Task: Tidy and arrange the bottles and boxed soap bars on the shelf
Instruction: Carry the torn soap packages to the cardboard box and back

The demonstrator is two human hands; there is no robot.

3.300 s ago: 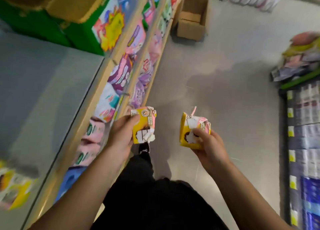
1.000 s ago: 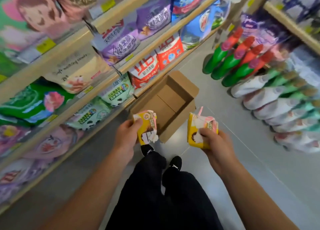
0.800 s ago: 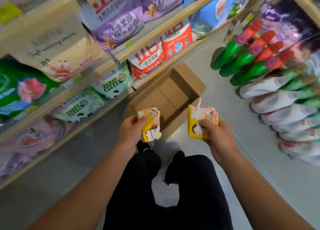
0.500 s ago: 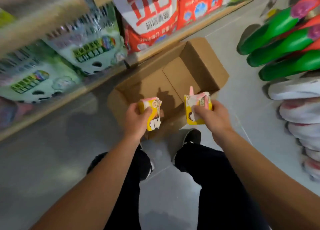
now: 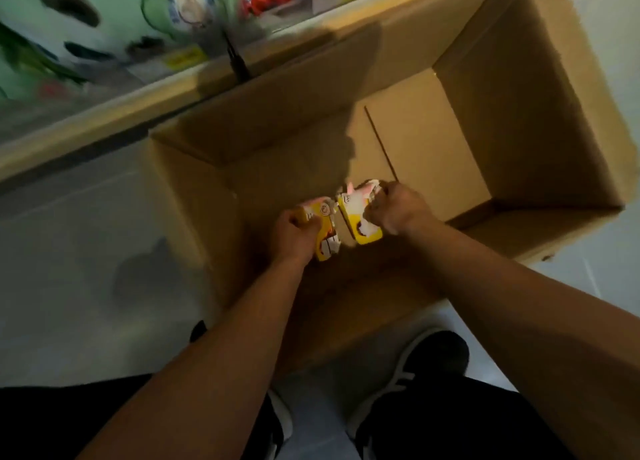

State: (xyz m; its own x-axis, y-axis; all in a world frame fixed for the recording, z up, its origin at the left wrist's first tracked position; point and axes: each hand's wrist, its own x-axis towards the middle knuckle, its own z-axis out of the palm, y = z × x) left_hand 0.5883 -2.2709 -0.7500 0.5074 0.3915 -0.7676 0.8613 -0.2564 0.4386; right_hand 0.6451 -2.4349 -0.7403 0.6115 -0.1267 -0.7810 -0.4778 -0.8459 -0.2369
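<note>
Now both hands are reaching down into the cardboard box [image 5: 502,120] on the floor, the left hand [image 5: 294,234] gripping one yellow soap box [image 5: 325,241] and the right hand [image 5: 398,210] another [image 5: 358,217], fingers curled tight, probably to set these torn packs aside.

The printing on the two yellow soap boxes [image 5: 360,217] is too small and smeared to read, and the left hand [image 5: 294,236] and right hand [image 5: 398,210] each cover part of the box they hold, so the fingers curled round the far sides are hidden. The packets on the shelf [image 5: 104,113] are streaked by motion blur and cut off by the top edge, their labels and the yellow price tags illegible. The cardboard carton [image 5: 519,113] loses its far corner past the top edge, and the black shoes [image 5: 433,359] are partly hidden by the forearms and dark trousers.
</note>
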